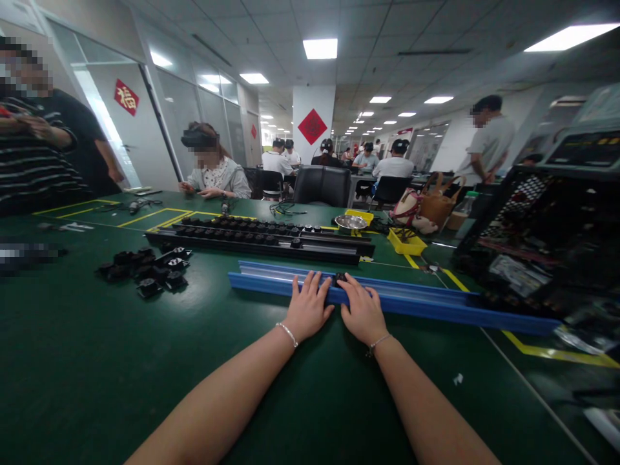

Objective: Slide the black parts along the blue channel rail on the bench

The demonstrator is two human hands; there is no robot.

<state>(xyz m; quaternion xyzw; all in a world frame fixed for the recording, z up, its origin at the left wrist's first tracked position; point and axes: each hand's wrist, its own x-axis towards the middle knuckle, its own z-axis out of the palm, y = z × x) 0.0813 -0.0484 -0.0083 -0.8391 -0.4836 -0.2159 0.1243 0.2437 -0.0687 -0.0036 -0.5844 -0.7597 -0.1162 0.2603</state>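
A long blue channel rail [411,298] lies across the green table in front of me. In its groove, between my two hands, sits a small black block-like part [338,278]. My left hand [309,309] is open, its spread fingers lying over the rail just left of this part. From the other side, my right hand [363,309] reaches over the rail, also with fingers apart, its index fingertip at the black part. Both thumbs are at the rail's near side. The fingertips partly cover the black part.
Beyond the blue rail lie black rails [252,245] carrying rows of black parts. A pile of loose black parts [140,266] is at the left. A metal bowl [351,222] and yellow tray [405,241] stand behind; a black rack [527,239] is at right. Other people are around.
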